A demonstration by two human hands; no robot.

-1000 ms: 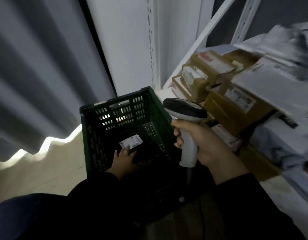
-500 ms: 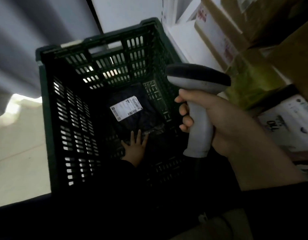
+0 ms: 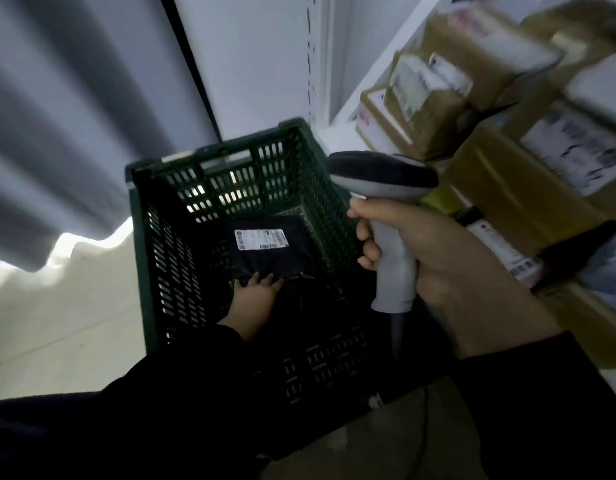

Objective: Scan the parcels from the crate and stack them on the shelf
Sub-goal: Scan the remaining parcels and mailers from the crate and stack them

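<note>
A dark green slatted crate (image 3: pixel 150 258) stands on the floor. At its bottom lies a dark soft parcel (image 3: pixel 268 261) with a white barcode label (image 3: pixel 260 239) facing up. My left hand (image 3: pixel 256 299) is down inside the crate and grips the parcel's near edge. My right hand (image 3: pixel 434 258) holds a grey and black barcode scanner (image 3: pixel 386 216) by its handle above the crate's right side, with the scanner head facing the crate. The white shelf (image 3: pixel 337 133) on the right carries brown cardboard parcels (image 3: pixel 434 98).
More boxes (image 3: pixel 528 188) and pale mail bags fill the shelf at the right, close behind the scanner. A grey curtain (image 3: pixel 57 133) hangs at the left over a pale floor (image 3: pixel 64 323). A white wall panel stands behind the crate.
The view has pulled back and up from the crate. My left hand, flat beside the parcel before, now has its fingers on the parcel's near edge. The scanner stays in my right hand.
</note>
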